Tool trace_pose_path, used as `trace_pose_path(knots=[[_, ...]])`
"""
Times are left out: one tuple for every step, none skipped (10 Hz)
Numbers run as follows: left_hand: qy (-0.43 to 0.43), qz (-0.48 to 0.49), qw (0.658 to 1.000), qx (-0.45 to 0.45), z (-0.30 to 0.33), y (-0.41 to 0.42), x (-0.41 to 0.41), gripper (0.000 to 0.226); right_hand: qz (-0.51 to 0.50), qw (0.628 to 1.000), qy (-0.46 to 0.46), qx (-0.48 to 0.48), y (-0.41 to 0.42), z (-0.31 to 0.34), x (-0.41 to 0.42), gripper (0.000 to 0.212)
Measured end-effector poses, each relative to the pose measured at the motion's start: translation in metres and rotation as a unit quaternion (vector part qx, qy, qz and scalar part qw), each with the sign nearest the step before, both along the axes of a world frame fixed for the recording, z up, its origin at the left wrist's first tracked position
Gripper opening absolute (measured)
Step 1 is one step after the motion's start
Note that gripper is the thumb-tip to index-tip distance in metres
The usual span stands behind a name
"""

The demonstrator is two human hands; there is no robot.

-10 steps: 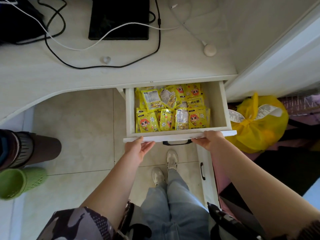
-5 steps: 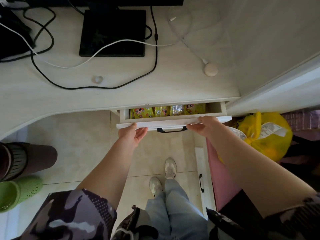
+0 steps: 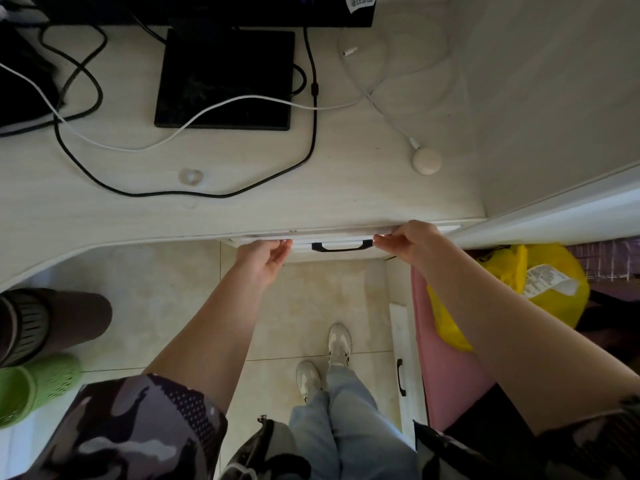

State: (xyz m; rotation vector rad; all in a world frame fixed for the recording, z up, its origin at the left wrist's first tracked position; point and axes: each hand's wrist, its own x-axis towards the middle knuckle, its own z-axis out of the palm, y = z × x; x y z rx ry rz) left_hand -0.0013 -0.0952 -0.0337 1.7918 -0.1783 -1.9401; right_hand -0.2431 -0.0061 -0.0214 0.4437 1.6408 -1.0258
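White drawer sits nearly flush under the surface, mid-frame. The left hand and right hand press its front with loose fingers, holding nothing, either side of the handle.

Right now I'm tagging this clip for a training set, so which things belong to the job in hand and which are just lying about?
In hand: drawer, almost shut under the desk edge; its black handle; left hand and right hand, pressing its front.
Lying about: black cable; white cable; monitor base; round white puck; yellow bag; green basket.
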Motion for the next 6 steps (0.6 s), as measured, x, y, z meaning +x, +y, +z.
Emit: trace_pose_path(knots=[[0.013, 0.014, 1.000, -0.004, -0.001, -0.004, -0.003, 0.029, -0.011, 1.000, 0.000, -0.010, -0.002, 0.001, 0.000, 0.028], [0.009, 0.016, 1.000, 0.006, 0.003, -0.002, -0.002, 0.037, -0.018, 1.000, 0.009, -0.006, -0.002, 0.002, 0.001, 0.032], [-0.004, 0.014, 1.000, 0.008, 0.005, 0.002, 0.002, 0.054, -0.021, 1.000, 0.014, 0.000, 0.001, 0.002, 0.004, 0.028], [0.002, -0.005, 1.000, -0.001, 0.016, 0.010, 0.005, 0.067, -0.008, 0.999, 0.033, 0.002, 0.008, 0.014, 0.012, 0.025], [-0.016, -0.055, 0.998, -0.019, 0.027, 0.018, 0.008, 0.065, 0.015, 0.999, 0.014, -0.028, 0.019, 0.030, 0.026, 0.045], [-0.044, -0.118, 0.991, -0.056, 0.034, 0.031, 0.018, 0.055, 0.051, 0.996, 0.077, -0.007, 0.037, 0.043, 0.046, 0.044]])
